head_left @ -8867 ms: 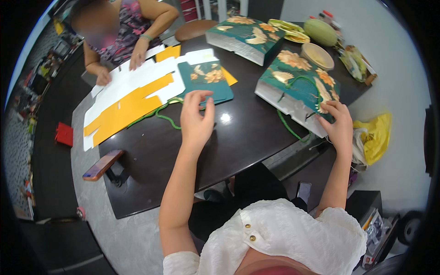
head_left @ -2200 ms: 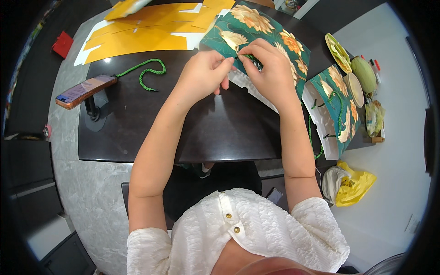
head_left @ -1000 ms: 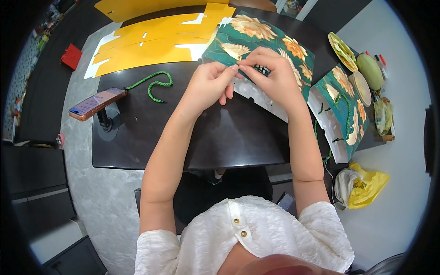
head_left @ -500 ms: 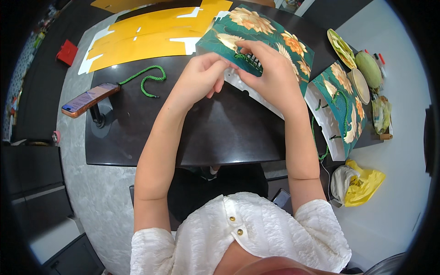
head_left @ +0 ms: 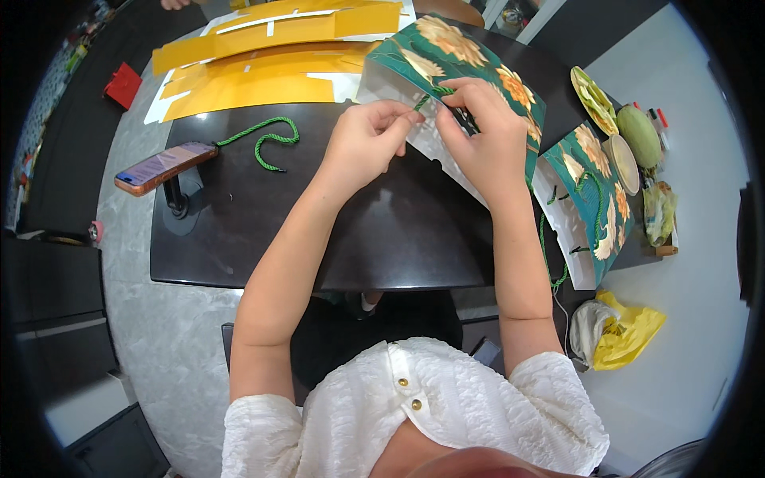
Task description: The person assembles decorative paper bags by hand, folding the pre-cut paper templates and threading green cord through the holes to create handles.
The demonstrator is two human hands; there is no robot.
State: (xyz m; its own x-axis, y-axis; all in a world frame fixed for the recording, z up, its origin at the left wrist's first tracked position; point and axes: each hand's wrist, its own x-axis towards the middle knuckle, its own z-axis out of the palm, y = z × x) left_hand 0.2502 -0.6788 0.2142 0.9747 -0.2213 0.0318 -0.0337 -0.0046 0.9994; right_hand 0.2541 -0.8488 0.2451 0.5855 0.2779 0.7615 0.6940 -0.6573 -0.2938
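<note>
A teal floral-printed box (head_left: 449, 49) with a white inside leans on the dark table in front of me. A green cord (head_left: 422, 102) runs at its upper edge. My left hand (head_left: 368, 135) pinches the cord's lower end on the white side. My right hand (head_left: 486, 131) curls over the box's edge, thumb and forefinger closed around the cord near the printed face; its fingertips partly cover the spot. A second floral box (head_left: 586, 147) with green cord handles stands to the right.
Yellow flat cardboard pieces (head_left: 263, 80) spread at the far left. A phone (head_left: 163, 167) sits on a stand, a loose green cord (head_left: 275, 139) beside it. At right are a green melon (head_left: 640, 135), a plate of greens (head_left: 594, 99) and a yellow bag (head_left: 633, 331). Another person's hand (head_left: 175, 3) shows at the far left.
My left hand now pulls the cord's end on the white side, and my right fingers have shifted slightly right. A yellow piece at the back has lifted, and another person's hand has come into view.
</note>
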